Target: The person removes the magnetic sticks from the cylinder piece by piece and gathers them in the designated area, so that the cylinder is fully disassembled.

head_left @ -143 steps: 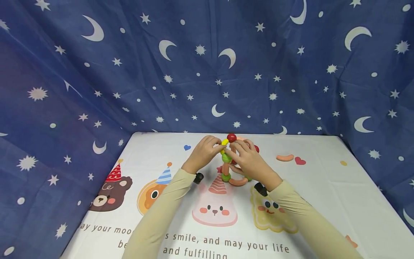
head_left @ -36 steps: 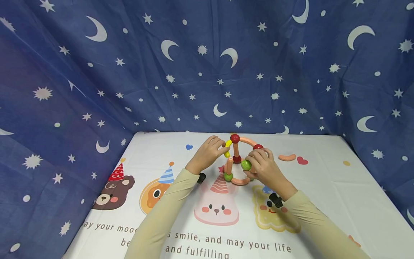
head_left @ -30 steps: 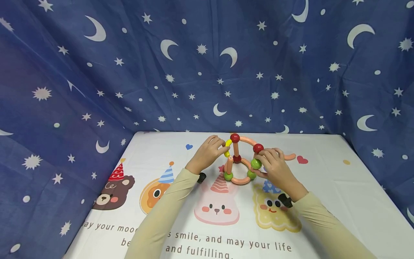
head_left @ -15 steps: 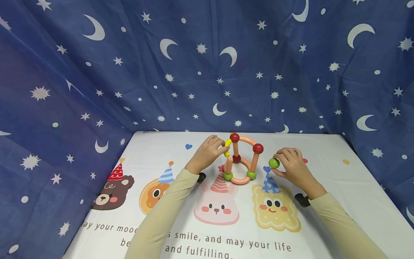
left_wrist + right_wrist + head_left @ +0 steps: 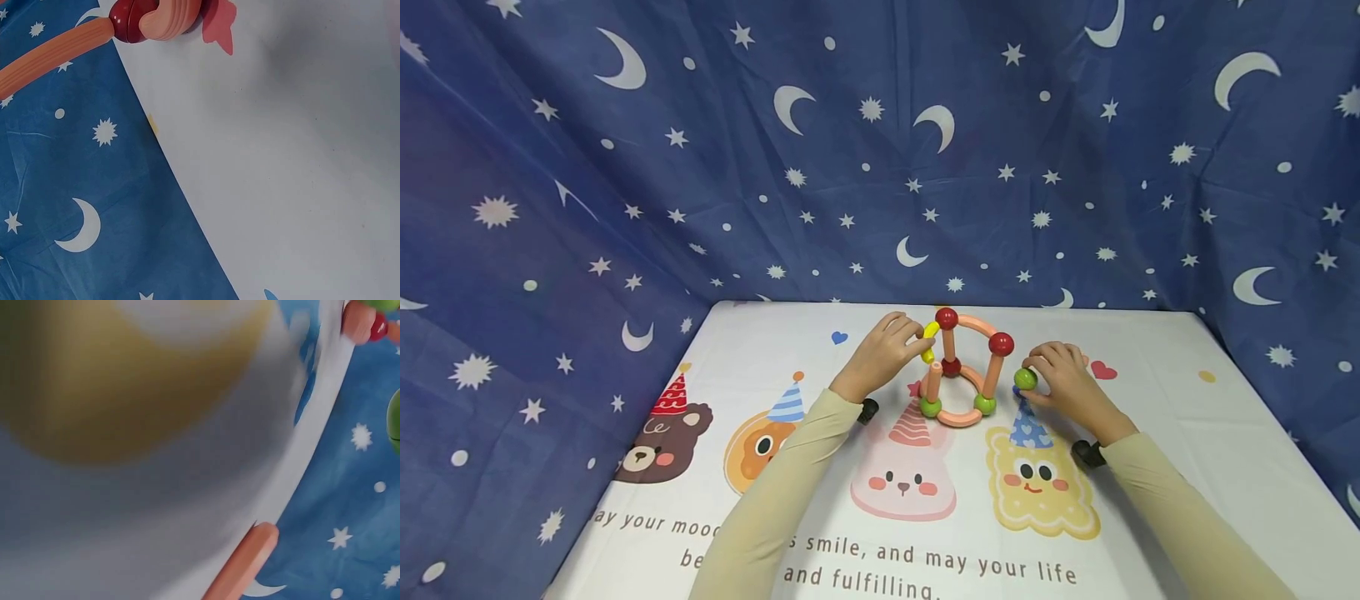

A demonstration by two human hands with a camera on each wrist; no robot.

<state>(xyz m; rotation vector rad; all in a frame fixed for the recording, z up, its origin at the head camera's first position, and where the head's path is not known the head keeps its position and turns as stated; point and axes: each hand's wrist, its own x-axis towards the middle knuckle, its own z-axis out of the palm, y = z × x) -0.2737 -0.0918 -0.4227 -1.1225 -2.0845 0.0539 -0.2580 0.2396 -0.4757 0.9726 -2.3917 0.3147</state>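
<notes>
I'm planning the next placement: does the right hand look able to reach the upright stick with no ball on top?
Probably yes: the right hand, holding a green ball, seems free to cross in front, though the left hand holds a yellow piece near the stick.

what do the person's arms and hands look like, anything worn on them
Close-fitting pale beige long sleeves cover both arms to about the wrists. The left hand and right hand are ungloved. A small black device shows by each wrist; its details are too small to tell.
</notes>
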